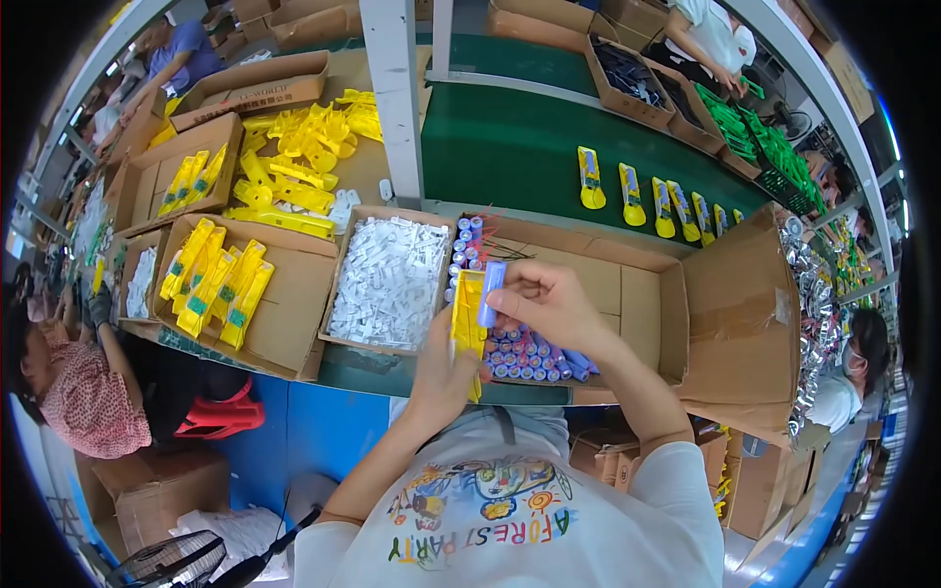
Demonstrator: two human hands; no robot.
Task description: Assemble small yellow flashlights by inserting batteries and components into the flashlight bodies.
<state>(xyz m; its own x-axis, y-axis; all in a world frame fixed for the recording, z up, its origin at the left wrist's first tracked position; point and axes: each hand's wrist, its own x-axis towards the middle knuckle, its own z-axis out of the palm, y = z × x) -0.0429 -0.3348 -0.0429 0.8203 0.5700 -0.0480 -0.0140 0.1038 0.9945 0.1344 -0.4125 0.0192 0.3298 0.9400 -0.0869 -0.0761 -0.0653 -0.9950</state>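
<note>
In my left hand (441, 372) is a long yellow plastic casing (470, 314), held upright with the fingers wrapped round its lower half. My right hand (551, 302) pinches a purple cylindrical battery (491, 294) between thumb and fingers, close against the casing's right side; whether the two touch, I cannot tell. Below them lies a carton with many purple batteries (529, 355) packed in it, and more batteries with red wires (474, 240) stand at its far left corner. Just left of my left hand is a carton of small white plastic parts (387, 284).
Further left, a carton (284, 323) holds yellow casings with green circuit boards. Loose yellow casings (304, 147) pile up beyond it. A grey metal post (397, 108) rises behind the white parts. Several yellow pieces (627, 191) lie on the green belt (510, 137). Other people work around.
</note>
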